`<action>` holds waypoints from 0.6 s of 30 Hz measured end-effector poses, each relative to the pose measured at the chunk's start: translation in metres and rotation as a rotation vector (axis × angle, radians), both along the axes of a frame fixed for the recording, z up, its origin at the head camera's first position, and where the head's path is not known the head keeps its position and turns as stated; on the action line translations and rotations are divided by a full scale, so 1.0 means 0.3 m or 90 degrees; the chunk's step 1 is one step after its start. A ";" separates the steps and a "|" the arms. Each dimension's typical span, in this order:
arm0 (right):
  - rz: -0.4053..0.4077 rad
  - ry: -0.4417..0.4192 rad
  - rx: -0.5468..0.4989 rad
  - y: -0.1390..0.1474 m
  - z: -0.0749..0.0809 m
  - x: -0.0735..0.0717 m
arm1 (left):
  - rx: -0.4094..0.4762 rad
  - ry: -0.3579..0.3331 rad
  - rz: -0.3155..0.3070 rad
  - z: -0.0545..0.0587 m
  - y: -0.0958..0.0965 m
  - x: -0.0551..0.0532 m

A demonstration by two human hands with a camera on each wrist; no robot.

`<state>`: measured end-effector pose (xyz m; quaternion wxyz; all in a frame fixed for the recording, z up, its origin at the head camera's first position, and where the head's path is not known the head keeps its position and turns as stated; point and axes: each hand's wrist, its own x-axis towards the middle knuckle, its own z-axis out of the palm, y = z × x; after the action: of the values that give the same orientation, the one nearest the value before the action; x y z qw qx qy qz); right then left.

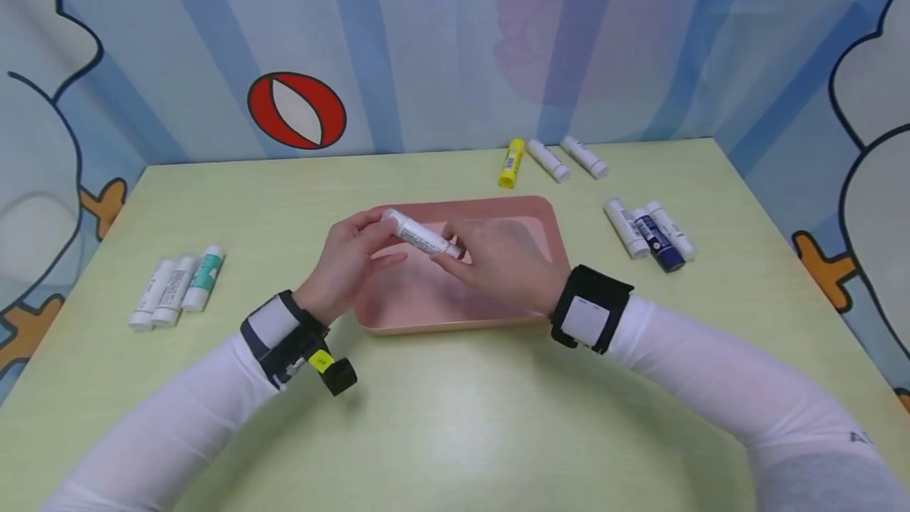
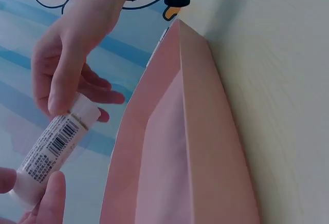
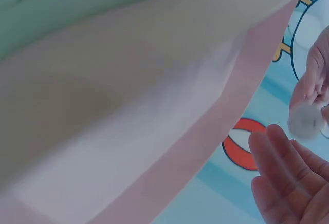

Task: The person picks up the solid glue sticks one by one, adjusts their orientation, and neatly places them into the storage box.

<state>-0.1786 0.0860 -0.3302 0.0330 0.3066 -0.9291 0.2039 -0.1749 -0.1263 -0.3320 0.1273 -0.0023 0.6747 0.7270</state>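
Over the pink tray, both hands hold one white glue stick, tilted down toward the right. My left hand pinches its upper left end between thumb and fingers. At the other end, my right hand has its thumb and fingers around the tip. The left wrist view shows the printed label and barcode on the glue stick, with the right thumb pressed near a seam by its end. In the right wrist view its round white end faces the camera, beside the right hand's fingers.
Two white sticks and a teal-banded stick lie together at the left. To the right, a dark blue stick sits between two white ones. Near the back edge are a yellow stick and two white sticks. A printed curtain stands behind the table.
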 end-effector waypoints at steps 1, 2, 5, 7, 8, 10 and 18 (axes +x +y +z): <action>-0.006 -0.013 0.005 0.005 0.006 -0.002 | -0.017 0.001 0.000 0.004 -0.005 -0.006; -0.014 -0.024 0.013 0.012 0.011 -0.005 | -0.038 0.003 -0.001 0.007 -0.012 -0.014; -0.036 -0.012 0.052 0.050 0.026 -0.022 | -0.116 0.017 -0.016 0.024 -0.033 -0.041; -0.055 0.001 0.077 0.086 0.027 -0.038 | -0.169 0.031 -0.034 0.037 -0.047 -0.061; -0.067 0.002 0.093 0.105 0.026 -0.045 | -0.195 0.040 -0.041 0.043 -0.053 -0.070; -0.094 -0.011 0.119 0.148 0.022 -0.059 | -0.249 0.057 -0.056 0.055 -0.063 -0.087; -0.140 0.031 0.226 0.299 -0.031 -0.080 | -0.444 0.091 -0.127 0.075 -0.070 -0.145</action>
<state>-0.2027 0.1758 -0.3397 0.0225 0.2095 -0.9772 0.0245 -0.2185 -0.1473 -0.3096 0.1414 0.0709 0.8860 0.4359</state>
